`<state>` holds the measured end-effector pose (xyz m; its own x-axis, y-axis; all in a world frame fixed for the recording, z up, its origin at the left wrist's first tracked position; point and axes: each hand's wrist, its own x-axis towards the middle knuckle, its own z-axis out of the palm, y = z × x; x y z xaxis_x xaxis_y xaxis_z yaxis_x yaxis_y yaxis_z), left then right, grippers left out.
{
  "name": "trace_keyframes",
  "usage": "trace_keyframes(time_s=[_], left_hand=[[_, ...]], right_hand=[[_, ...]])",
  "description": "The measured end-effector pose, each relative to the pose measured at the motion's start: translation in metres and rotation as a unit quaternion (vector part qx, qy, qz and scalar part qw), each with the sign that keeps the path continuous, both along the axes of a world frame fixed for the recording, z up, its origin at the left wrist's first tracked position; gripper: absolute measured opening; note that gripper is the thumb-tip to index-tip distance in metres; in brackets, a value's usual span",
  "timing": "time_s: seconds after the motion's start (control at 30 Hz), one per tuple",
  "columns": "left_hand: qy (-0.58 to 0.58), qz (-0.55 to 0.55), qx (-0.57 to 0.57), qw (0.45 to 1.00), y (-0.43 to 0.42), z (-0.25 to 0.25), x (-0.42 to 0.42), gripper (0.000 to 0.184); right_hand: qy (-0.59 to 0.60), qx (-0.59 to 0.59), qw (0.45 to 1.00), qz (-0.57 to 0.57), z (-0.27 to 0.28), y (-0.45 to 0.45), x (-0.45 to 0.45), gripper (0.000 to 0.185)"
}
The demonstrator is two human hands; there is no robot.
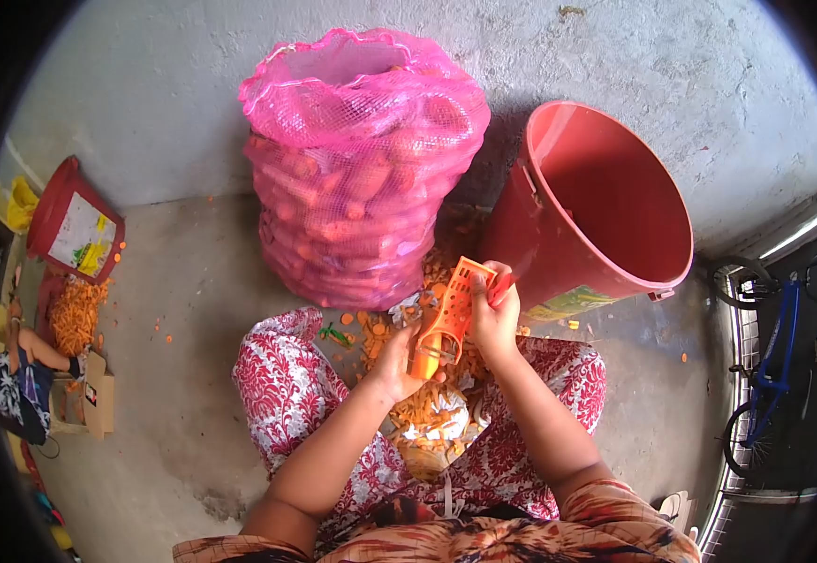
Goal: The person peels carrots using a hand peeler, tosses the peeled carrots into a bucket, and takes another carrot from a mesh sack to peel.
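Observation:
In front of my lap, my left hand (397,364) is closed around an orange carrot (425,362). My right hand (496,317) grips a flat orange plastic peeler (465,286) with rows of holes and a blade at its lower end. That blade end lies over the carrot, and the two seem to touch. A small red piece (502,289) sticks out at my right fingers; its kind cannot be made out. Below both hands, a heap of orange carrot peelings (418,410) lies between my legs, partly on white plastic.
A pink mesh sack (362,169) full of carrots stands by the wall. To its right is a tall red bucket (530,230). At far left, a person (29,371) sits near another red bucket (52,202) and carrot pieces (77,305). A blue bicycle (776,352) stands at right.

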<state>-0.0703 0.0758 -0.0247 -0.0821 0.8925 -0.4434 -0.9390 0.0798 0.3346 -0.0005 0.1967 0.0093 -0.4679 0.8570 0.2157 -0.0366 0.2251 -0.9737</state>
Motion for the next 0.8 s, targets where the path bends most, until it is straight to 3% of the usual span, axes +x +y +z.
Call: trace_keyframes(time_s=[0.03, 0.13, 0.23, 0.3, 0.37, 0.43, 0.47, 0.57, 0.63, 0.8], left_hand=[[0.016, 0.005, -0.019, 1.0, 0.001, 0.004, 0.001, 0.033], [-0.007, -0.033, 0.006, 0.999, -0.001, -0.013, -0.003, 0.033], [-0.052, -0.081, 0.079, 0.992, -0.003, -0.019, -0.006, 0.031], [-0.088, -0.081, 0.133, 0.984, -0.001, -0.008, -0.003, 0.028], [-0.076, -0.067, 0.164, 0.981, 0.001, -0.004, -0.004, 0.025], [-0.02, -0.039, 0.171, 0.984, 0.001, -0.005, -0.004, 0.022], [-0.052, -0.064, 0.18, 0.98, -0.006, -0.035, -0.013, 0.021], [0.001, -0.057, 0.015, 0.998, -0.006, -0.017, -0.014, 0.022], [-0.007, 0.003, -0.038, 0.999, -0.001, -0.021, -0.02, 0.023], [0.125, 0.089, -0.253, 0.955, 0.0, -0.065, -0.029, 0.021]], right_hand=[[0.014, -0.022, 1.0, 0.008, 0.002, 0.0, 0.0, 0.014], [-0.048, 0.148, 0.988, -0.022, 0.0, 0.002, 0.001, 0.014], [-0.021, 0.165, 0.976, -0.141, -0.01, 0.035, -0.002, 0.012], [0.03, 0.01, 0.979, -0.202, -0.015, 0.056, -0.002, 0.01], [-0.042, 0.094, 0.987, -0.123, -0.022, 0.04, -0.003, 0.009], [-0.001, 0.041, 0.987, -0.155, -0.019, 0.03, -0.007, 0.008], [0.012, 0.049, 0.982, -0.184, -0.021, 0.039, -0.007, 0.009], [-0.013, 0.03, 0.975, -0.22, -0.022, 0.061, 0.004, 0.01], [0.017, -0.04, 0.977, -0.209, -0.019, 0.061, 0.007, 0.01], [0.046, -0.008, 0.977, -0.21, 0.002, 0.055, 0.01, 0.012]])
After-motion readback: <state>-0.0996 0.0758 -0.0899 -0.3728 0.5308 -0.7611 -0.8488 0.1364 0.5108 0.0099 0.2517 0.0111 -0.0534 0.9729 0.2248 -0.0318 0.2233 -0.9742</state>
